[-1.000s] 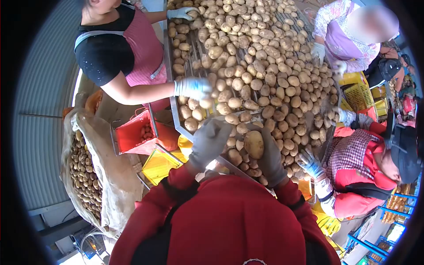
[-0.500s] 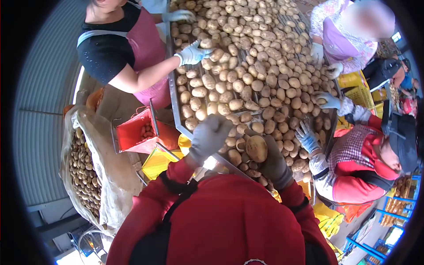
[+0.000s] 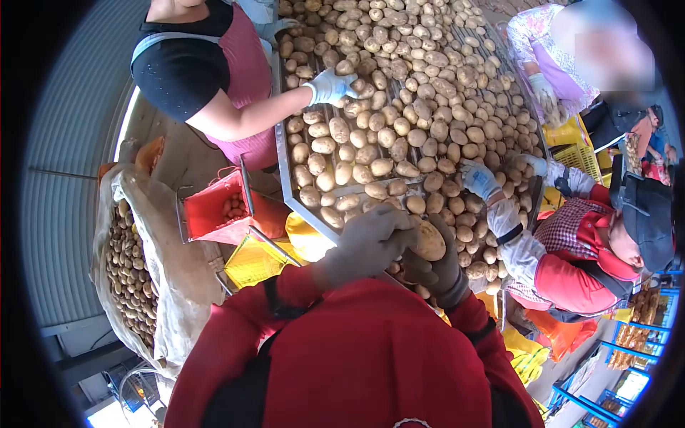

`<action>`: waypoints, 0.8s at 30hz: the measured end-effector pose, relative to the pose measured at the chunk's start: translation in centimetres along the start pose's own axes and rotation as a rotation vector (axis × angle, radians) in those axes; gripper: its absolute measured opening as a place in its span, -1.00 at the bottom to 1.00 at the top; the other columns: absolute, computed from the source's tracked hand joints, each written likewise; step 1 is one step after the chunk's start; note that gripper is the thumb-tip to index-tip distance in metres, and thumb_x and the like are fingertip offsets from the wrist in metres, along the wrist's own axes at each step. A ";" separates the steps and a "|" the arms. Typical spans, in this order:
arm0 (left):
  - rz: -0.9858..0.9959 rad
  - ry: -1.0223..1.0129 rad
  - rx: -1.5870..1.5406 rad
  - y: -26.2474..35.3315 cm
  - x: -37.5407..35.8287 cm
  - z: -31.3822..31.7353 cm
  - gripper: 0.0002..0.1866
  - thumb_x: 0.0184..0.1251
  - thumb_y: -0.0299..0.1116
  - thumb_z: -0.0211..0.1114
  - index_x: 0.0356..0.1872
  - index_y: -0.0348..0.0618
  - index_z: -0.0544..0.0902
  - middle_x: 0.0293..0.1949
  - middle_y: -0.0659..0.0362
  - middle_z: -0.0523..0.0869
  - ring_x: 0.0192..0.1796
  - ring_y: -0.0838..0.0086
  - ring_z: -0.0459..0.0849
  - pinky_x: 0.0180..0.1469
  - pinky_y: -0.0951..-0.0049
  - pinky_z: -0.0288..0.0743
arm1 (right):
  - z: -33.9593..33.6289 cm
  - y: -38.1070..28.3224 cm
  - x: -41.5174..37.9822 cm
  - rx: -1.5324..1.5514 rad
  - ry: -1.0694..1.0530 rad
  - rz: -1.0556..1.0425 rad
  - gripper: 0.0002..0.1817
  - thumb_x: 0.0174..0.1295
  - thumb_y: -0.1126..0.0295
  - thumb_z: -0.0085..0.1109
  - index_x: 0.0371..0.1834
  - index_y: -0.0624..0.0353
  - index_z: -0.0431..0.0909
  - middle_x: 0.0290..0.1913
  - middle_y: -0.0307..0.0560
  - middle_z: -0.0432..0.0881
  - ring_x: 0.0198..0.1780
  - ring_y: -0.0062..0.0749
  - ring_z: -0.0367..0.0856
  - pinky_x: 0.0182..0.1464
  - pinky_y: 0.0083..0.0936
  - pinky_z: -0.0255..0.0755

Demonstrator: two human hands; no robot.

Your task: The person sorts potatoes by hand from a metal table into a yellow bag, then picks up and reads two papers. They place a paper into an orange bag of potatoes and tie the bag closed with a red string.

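In the head view my right hand, in a grey glove, is closed around a large pale brown potato just in front of my chest. My left hand, gloved the same way, has its fingers bent against the left side of that potato. Both hands hover over the near end of a metal sorting table. Loose potatoes cover much of its slatted surface, some partly hidden beneath my hands.
Left of the table stand a red bin, a yellow crate and a big white sack of small potatoes. A co-worker's gloved hand reaches in from the left; another's gloved hand comes from the right.
My left hand has moved right and down to the potato. My right hand has brought the potato slightly rightward. The right co-worker's nearer hand has moved up and left over the potatoes.
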State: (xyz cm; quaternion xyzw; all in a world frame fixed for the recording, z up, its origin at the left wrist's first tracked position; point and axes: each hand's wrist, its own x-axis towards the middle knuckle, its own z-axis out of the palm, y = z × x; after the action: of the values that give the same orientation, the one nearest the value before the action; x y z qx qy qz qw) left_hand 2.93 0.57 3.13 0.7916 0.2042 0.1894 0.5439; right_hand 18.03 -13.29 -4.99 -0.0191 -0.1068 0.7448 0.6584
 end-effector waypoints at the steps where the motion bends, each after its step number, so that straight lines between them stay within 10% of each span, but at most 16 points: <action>1: 0.031 0.030 -0.027 -0.9 0.1 0.3 -0.72 0.43 -0.22 0.41 -0.05 -0.21 0.72 -0.18 0.03 0.77 -0.12 0.20 0.81 -0.09 0.19 0.66 | -0.4 -0.3 0.3 0.143 -0.109 0.066 -0.54 0.65 0.07 -0.17 0.32 0.22 0.39 0.13 -0.08 0.67 0.08 -0.42 0.67 0.31 -0.49 0.48; 8: 0.003 0.209 0.065 -4.2 1.1 -0.4 -0.77 0.47 -0.21 0.32 -0.23 -0.17 0.74 -0.34 0.06 0.79 -0.22 0.20 0.79 -0.13 0.20 0.63 | 2.3 0.2 -1.1 -0.853 0.653 -0.130 -0.48 0.54 0.31 0.09 0.46 0.27 0.25 0.24 0.00 0.63 0.21 -0.40 0.64 0.36 -0.39 0.47; 14: -0.011 -0.002 0.221 -0.3 -0.6 0.4 -0.74 0.44 -0.13 0.36 -0.01 -0.01 0.69 -0.13 0.10 0.74 -0.15 0.16 0.78 -0.08 0.14 0.63 | 0.5 0.7 -0.9 -1.414 0.484 -0.233 -0.52 0.61 0.14 -0.03 0.41 0.21 0.28 0.15 -0.09 0.63 0.02 -0.50 0.64 0.07 -0.51 0.57; 19: 0.221 0.071 0.449 -3.3 0.4 0.5 -0.71 0.41 -0.14 0.39 -0.01 -0.06 0.68 -0.19 0.08 0.73 -0.23 0.13 0.78 -0.19 0.18 0.65 | 7.9 0.3 2.6 -0.597 0.782 -0.222 -0.66 0.61 0.41 -0.06 0.35 0.27 0.31 -0.09 -0.16 0.66 -0.21 -0.58 0.65 -0.18 -0.61 0.60; 24: 0.124 0.255 0.150 -4.6 2.6 -2.0 -0.76 0.42 -0.28 0.37 -0.01 -0.14 0.68 -0.25 0.06 0.74 -0.36 0.24 0.79 -0.30 0.31 0.65 | 4.6 -0.4 0.8 -1.200 0.527 -0.203 -0.71 0.53 0.54 0.02 0.25 0.32 0.35 -0.23 -0.17 0.61 -0.36 -0.63 0.59 -0.39 -0.64 0.46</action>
State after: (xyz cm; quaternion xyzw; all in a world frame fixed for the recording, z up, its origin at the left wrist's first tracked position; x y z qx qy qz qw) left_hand 3.56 4.97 -0.31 0.8105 0.2359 0.3059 0.4403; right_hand 17.54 -13.08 -0.37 -0.5538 -0.3399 0.4608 0.6046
